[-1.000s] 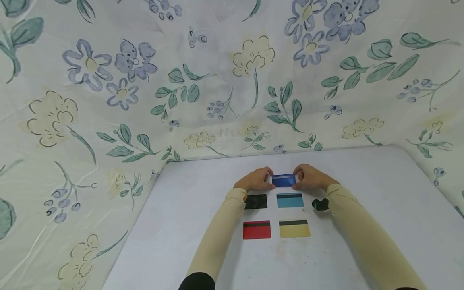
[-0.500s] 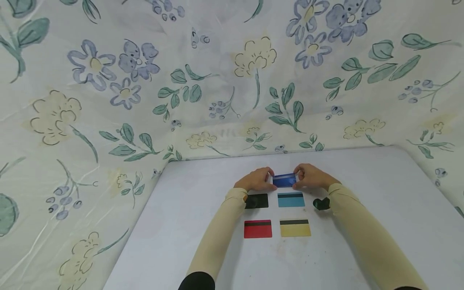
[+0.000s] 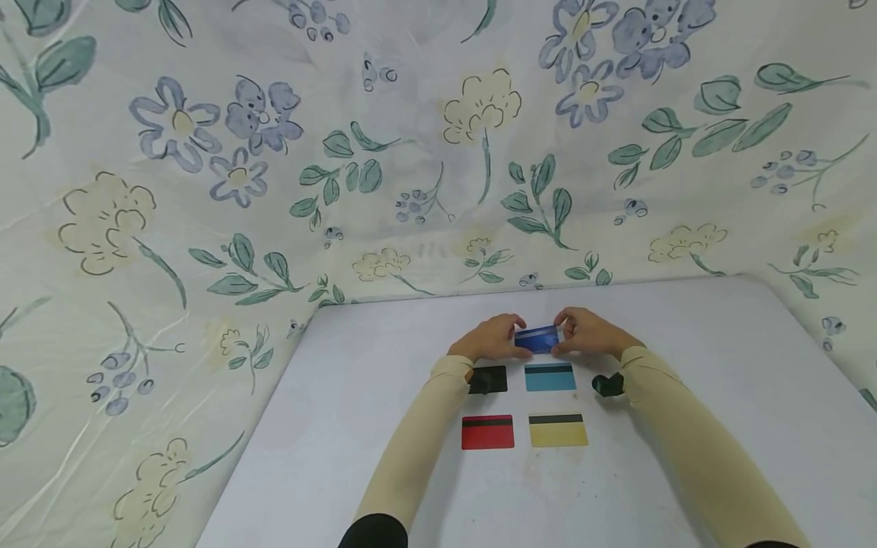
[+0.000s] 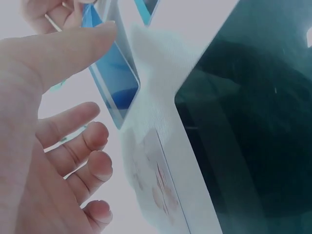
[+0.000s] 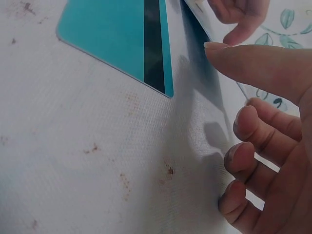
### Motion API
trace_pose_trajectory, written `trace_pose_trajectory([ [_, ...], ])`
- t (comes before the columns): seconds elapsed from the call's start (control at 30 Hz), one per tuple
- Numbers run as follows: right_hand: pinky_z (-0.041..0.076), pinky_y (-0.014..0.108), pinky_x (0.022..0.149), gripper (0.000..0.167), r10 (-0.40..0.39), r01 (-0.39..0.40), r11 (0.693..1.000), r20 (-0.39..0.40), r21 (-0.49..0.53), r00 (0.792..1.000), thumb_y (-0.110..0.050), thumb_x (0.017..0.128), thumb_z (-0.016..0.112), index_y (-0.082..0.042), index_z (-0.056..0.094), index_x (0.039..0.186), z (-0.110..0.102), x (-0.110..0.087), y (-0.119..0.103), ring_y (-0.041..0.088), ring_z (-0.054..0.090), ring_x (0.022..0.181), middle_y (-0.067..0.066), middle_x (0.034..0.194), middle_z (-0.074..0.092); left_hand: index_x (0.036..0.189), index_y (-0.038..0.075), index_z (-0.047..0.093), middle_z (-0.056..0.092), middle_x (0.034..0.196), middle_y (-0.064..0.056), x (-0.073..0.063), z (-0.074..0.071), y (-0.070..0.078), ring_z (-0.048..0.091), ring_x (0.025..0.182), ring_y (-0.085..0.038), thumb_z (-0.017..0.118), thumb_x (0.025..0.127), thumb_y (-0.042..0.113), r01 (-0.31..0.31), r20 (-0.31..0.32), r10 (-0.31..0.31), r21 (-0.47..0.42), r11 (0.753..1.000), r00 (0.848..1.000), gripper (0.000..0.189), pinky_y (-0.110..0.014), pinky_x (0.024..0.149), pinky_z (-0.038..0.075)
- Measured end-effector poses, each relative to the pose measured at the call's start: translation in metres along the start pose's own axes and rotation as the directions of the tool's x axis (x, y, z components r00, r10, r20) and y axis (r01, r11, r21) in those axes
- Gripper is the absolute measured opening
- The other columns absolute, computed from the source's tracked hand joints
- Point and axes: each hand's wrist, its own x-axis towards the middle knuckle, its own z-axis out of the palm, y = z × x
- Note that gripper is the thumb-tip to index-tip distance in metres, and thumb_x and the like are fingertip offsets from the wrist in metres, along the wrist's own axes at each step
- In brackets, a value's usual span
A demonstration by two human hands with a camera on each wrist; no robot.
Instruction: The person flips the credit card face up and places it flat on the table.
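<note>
A dark blue card (image 3: 537,339) with a stripe along its upper edge is held tilted between the hands, its right end higher in the head view. My right hand (image 3: 588,335) pinches the right end between thumb and fingers. My left hand (image 3: 489,339) is around the left end. In the left wrist view its thumb (image 4: 97,39) lies across the blue card (image 4: 117,78), while the other fingers are spread apart from it. Just nearer lies a light blue card (image 3: 550,377), seen close beside the right hand as a teal card (image 5: 107,34) with a black stripe.
A black card (image 3: 492,379), partly covered by the left wrist, a red card (image 3: 487,435) and a yellow card (image 3: 558,434) lie flat on the white table (image 3: 342,426). A small dark green object (image 3: 607,386) shows at the right cuff. Flowered sheeting (image 3: 425,152) rises behind.
My left hand has shifted slightly right and its fingers have opened off the blue card's left end. The card has tilted, its right end rising. The right hand has barely moved.
</note>
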Motion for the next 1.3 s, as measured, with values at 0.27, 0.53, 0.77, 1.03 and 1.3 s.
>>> trace_pose_trajectory([
  [0.27, 0.042, 0.032, 0.076, 0.062, 0.009, -0.009, 1.000, -0.003, 0.012, 1.000, -0.026, 0.086, 0.083, -0.002, 0.052, 0.134, -0.001, -0.003, -0.004, 0.021, 0.053, 0.088, 0.007, 0.096, 0.056, 0.144, 0.013, 0.054, 0.064, 0.127, -0.007, 0.001, 0.002, 0.008, 0.058, 0.110, -0.018, 0.076, 0.091, 0.045, -0.028, -0.016, 0.028, 0.010, 1.000, 0.999, 0.066, -0.034, 0.101, 0.053],
  [0.53, 0.043, 0.031, 0.074, 0.062, -0.012, 0.012, 1.000, 0.004, 0.020, 1.000, -0.024, 0.085, 0.083, 0.000, 0.052, 0.133, -0.001, -0.004, -0.006, 0.020, 0.053, 0.085, 0.007, 0.094, 0.056, 0.144, 0.011, 0.055, 0.064, 0.128, -0.009, 0.001, 0.002, 0.012, 0.058, 0.109, -0.019, 0.077, 0.091, 0.044, -0.074, -0.036, 0.075, 0.015, 0.997, 0.997, 0.066, -0.034, 0.101, 0.053],
  [0.77, 0.043, 0.030, 0.073, 0.061, -0.005, 0.005, 1.000, -0.001, 0.011, 1.000, -0.024, 0.086, 0.083, -0.002, 0.052, 0.134, -0.001, 0.000, -0.005, 0.020, 0.053, 0.085, 0.006, 0.094, 0.056, 0.144, 0.011, 0.055, 0.064, 0.127, -0.008, 0.002, 0.002, 0.014, 0.058, 0.107, -0.018, 0.077, 0.091, 0.042, -0.076, -0.047, 0.077, 0.015, 0.997, 0.996, 0.065, -0.033, 0.100, 0.053],
  [1.03, 0.043, 0.030, 0.071, 0.062, -0.027, 0.027, 1.000, 0.004, 0.011, 1.000, -0.023, 0.086, 0.082, 0.000, 0.052, 0.134, -0.002, 0.001, -0.007, 0.019, 0.052, 0.081, 0.006, 0.091, 0.056, 0.144, 0.010, 0.054, 0.064, 0.125, -0.009, 0.005, 0.004, 0.014, 0.058, 0.105, -0.018, 0.078, 0.091, 0.041, -0.078, -0.059, 0.079, 0.017, 0.997, 0.995, 0.065, -0.032, 0.098, 0.053],
  [1.3, 0.043, 0.030, 0.072, 0.061, -0.033, 0.033, 0.999, 0.005, 0.007, 0.999, -0.023, 0.086, 0.082, 0.000, 0.052, 0.134, -0.003, 0.002, -0.008, 0.019, 0.052, 0.082, 0.006, 0.091, 0.056, 0.143, 0.009, 0.055, 0.064, 0.121, -0.008, 0.010, 0.004, 0.016, 0.056, 0.101, -0.017, 0.077, 0.092, 0.041, -0.116, -0.067, 0.118, 0.029, 0.993, 0.991, 0.064, -0.028, 0.091, 0.050],
])
